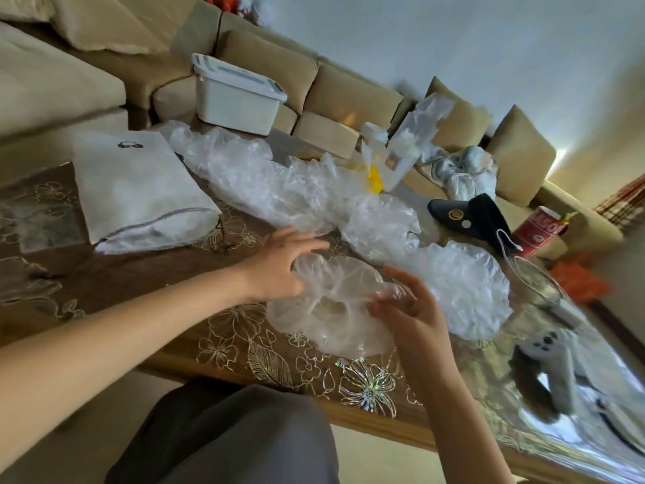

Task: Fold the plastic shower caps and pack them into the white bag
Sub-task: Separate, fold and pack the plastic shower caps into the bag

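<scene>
Right side of the view is smeared. A grey controller (551, 358) by the table's right end shows only as a blur. Lettering on the red cup (537, 232) at the far right corner is partly cut off. Both forearms run out of the bottom of the view.

White box (234, 99) at the far edge has its lid on, so its contents are hidden. White bag (139, 190) lies flat near the left end of the table (139, 281), with its zippered mouth gaping toward the near edge. What is inside cannot be made out.

One clear shower cap (335, 309) lies flat by the near edge, roughly mid-table, gathered opening up. Left hand (279, 263) has its fingers spread wide, tips on the cap's far-left rim. Right hand (412, 312) pinches a fold of plastic at the cap's right rim between its fingertips and thumb.

A heap of loose caps (279, 183) runs in a band across the middle of the table, from beside the bag toward the right end. It touches the handled cap on its far side. Individual caps cannot be counted.

A black visor (467, 214) lies between the heap and the red cup. A tan sofa (349, 96) stands behind the far edge.
</scene>
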### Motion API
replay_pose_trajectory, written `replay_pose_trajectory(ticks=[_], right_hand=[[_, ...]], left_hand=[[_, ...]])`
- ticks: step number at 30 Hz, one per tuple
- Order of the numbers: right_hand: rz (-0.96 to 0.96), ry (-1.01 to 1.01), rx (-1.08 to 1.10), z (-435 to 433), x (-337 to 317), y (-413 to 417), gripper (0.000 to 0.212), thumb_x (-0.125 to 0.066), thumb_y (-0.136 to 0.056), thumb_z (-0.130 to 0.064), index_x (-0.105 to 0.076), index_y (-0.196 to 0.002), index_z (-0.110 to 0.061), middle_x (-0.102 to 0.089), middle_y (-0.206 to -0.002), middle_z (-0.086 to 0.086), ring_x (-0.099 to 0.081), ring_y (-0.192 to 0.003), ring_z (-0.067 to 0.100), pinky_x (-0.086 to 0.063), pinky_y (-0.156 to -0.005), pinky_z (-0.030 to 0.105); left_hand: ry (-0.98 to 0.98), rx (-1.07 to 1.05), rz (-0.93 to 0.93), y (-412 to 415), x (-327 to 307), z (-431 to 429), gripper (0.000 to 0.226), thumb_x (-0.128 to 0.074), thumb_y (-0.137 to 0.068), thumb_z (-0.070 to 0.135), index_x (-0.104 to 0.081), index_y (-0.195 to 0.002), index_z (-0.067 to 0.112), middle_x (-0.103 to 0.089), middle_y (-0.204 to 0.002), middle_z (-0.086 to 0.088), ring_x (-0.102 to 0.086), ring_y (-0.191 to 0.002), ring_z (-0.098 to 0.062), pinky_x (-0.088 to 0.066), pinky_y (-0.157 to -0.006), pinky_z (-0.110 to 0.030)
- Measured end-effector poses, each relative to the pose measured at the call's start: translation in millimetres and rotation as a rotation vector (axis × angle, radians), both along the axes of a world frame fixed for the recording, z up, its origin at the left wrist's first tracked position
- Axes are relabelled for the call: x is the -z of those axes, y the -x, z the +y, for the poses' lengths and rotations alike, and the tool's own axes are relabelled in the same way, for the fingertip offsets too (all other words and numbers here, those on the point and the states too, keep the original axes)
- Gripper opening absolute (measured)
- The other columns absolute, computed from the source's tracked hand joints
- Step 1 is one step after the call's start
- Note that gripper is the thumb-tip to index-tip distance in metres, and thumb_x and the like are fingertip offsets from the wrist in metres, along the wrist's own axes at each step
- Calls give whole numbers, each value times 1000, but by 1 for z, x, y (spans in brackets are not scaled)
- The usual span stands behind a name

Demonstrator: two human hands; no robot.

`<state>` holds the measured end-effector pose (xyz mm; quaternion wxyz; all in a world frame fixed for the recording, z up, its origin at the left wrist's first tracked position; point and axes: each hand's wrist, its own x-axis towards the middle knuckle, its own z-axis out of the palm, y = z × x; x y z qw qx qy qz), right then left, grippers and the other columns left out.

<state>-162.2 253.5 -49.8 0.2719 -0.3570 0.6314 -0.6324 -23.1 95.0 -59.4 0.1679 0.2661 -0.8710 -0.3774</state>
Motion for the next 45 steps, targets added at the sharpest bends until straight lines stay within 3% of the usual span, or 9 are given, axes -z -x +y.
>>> replay_pose_trajectory(ticks=[7, 12, 18, 25, 29, 33, 38, 41, 45], right_hand=[[-76, -194, -67, -12, -8, 13, 20, -62, -81, 6, -61, -98, -3, -69, -84, 13, -68, -69, 17, -54, -61, 23], [428, -348, 128, -49, -16, 29, 24, -66, -82, 1, -59, -66, -16, -54, -63, -2, -48, -58, 14, -39, -50, 16], [876, 112, 361, -57, -23, 23, 23, -61, -77, 11, -53, -74, -11, -57, -112, 7, -51, -105, 17, -37, -85, 13], [1465, 25, -117, -2, 48, 0, 19, -59, -78, -9, -51, -93, -18, -49, -132, 9, -44, -123, 20, -36, -101, 36], [1253, 30, -359, 20, 46, -23, 41, -56, -73, 5, -54, -103, -23, -53, -126, -3, -52, -112, 12, -40, -94, 24], [885, -20, 36, -12, 28, -16, 21, -54, -86, -4, -59, -100, -20, -59, -104, -7, -55, -99, 7, -42, -85, 13], [559, -736, 65, -65, 35, 16, 44, -51, -88, -54, -58, -75, -13, -60, -73, 2, -45, -65, 7, -42, -62, 26], [439, -695, 30, -70, 37, 6, 37, -63, -86, -36, -50, -59, -13, -50, -59, 1, -38, -52, 11, -35, -53, 25], [301, -477, 154, -68, 32, -2, 17, -61, -88, -21, -54, -80, -9, -55, -73, 3, -48, -64, 15, -43, -61, 27]], left_hand=[[-112, 4, 44, -11, -2, -17, 17, -58, -92, 22, -67, -78, 20, -64, -87, 11, -59, -87, -5, -42, -86, -29], [14, -156, 157, -17, -20, -46, 23, -50, -96, 21, -70, -94, 9, -70, -95, -10, -63, -89, -31, -50, -80, -36], [775, -144, 561, -33, -38, -46, 19, -54, -92, 15, -62, -107, 6, -64, -112, -13, -60, -99, -20, -49, -88, -29], [1058, 224, 43, -81, 47, -37, 33, -63, -64, -2, -59, -94, 13, -43, -136, -11, -39, -128, -24, -26, -111, -45], [640, -81, 184, -89, 38, -18, 35, -59, -65, -17, -62, -81, 14, -55, -125, -7, -47, -115, -19, -47, -94, -40], [476, -320, 238, -66, 26, 2, 16, -57, -88, 4, -64, -102, 9, -55, -122, -4, -53, -100, -11, -37, -78, -11], [269, -569, -172, -39, 29, 7, 56, -37, -97, 45, -36, -138, 6, -38, -138, -13, -39, -124, -25, -36, -100, -35], [156, -652, -392, -34, 38, -7, 54, -32, -94, 54, -59, -101, 8, -47, -121, -17, -41, -116, -33, -36, -99, -43], [-271, -755, 156, -27, 35, -12, 27, -52, -91, 28, -59, -77, 5, -59, -79, -8, -56, -77, -26, -46, -69, -31]])
